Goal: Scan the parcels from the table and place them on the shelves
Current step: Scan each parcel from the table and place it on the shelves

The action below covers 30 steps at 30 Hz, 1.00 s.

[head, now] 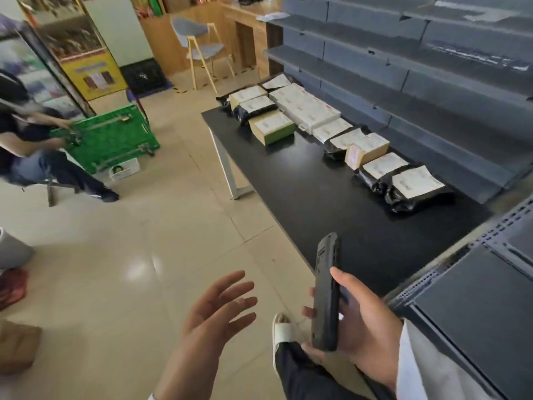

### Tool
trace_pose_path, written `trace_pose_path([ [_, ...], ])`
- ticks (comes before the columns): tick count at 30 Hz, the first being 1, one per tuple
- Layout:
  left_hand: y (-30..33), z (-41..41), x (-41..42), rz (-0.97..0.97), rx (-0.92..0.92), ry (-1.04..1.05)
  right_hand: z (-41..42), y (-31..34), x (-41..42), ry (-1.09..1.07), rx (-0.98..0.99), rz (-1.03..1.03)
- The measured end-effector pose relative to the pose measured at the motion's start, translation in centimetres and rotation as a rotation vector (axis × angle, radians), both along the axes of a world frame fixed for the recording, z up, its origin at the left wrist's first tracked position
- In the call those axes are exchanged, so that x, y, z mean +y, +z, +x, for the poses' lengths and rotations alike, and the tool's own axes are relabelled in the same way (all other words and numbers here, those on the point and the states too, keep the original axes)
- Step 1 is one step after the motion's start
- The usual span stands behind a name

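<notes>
1. The right hand [366,321] was wrapped around a black scanner [326,293], with the thumb on one side and the fingers on the other.
2. The left hand [216,307] held nothing, and its fingers were spread out in the air.
3. The parcels [331,134] lay in a row on the black tabletop [302,203], up at about 1 o'clock, well away from both hands.
4. The scanner could slip and drop on the hard floor [144,226], because only one hand held it.
5. The soft black bags might sag or slide if grabbed by one corner.
6. A scan might fail where a label was wrinkled.
7. The grey shelves [432,90] stood behind the tabletop at 2 o'clock and looked bare.
8. Another person sat by a green crate [112,137] at 10 o'clock.
</notes>
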State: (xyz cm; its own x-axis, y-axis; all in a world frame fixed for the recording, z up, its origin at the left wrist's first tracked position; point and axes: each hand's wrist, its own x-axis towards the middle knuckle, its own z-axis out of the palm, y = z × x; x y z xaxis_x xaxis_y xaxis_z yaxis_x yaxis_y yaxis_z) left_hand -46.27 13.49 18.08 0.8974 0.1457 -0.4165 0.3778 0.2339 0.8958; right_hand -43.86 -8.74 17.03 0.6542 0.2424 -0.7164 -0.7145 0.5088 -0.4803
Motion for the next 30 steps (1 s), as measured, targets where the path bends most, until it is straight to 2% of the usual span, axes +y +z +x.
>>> trace_pose_path([
  [9, 2.8, 20.9, 4.6, 0.128, -0.009, -0.146, 18.6, -1.4, 8.3, -0.010, -0.064, 0.106],
  [14, 2.1, 28.8, 6.9, 0.146, -0.015, -0.075, 29.6, -1.5, 12.8, -0.137, -0.028, 0.201],
  [19, 0.9, 35.3, 7.9, 0.135, 0.024, -0.126, 37.3, -2.7, 14.7, -0.160, -0.068, 0.071],
  [24, -3.0, 45.5, 8.7, 0.173, 0.061, -0.168, 42.0, -5.0, 13.2, -0.262, -0.019, -0.081],
  [30, -10.4, 62.0, 8.5, 0.436, 0.088, -0.397, 47.6, -7.3, 11.3, -0.396, 0.033, -0.212],
])
